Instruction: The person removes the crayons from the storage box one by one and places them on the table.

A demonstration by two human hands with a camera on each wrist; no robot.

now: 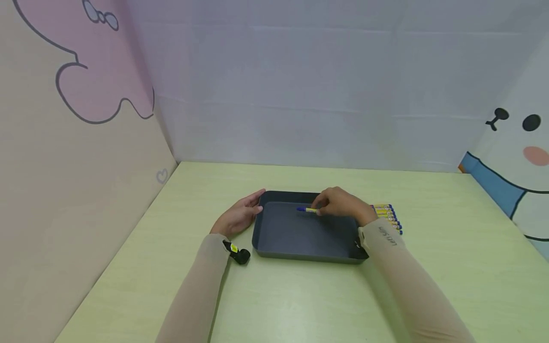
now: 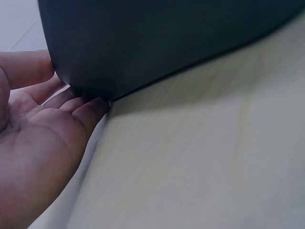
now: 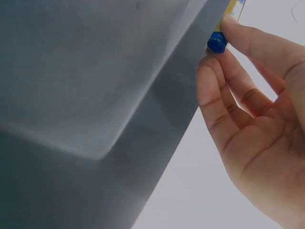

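Note:
A dark grey rectangular tray (image 1: 309, 233) lies on the table. At its left side my left hand (image 1: 238, 214) grips the wall, with the thumb at the rim; in the left wrist view the fingertips reach the tray's lower edge. Over the tray's far part, my right hand (image 1: 340, 204) pinches a short yellow marker (image 1: 310, 210) between thumb and fingers. Its dark blue end points left in the head view. A blue end (image 3: 218, 43) shows beside the thumb in the right wrist view. Several similar markers (image 1: 388, 213) lie in a row right of the tray, partly hidden by the right forearm.
The pale wooden table (image 1: 274, 305) extends around the tray. White sheeting (image 1: 274, 95) stands behind it, with cartoon-printed panels at the left and right. A black wrist camera (image 1: 241, 257) sits on the left sleeve near the tray's front left corner.

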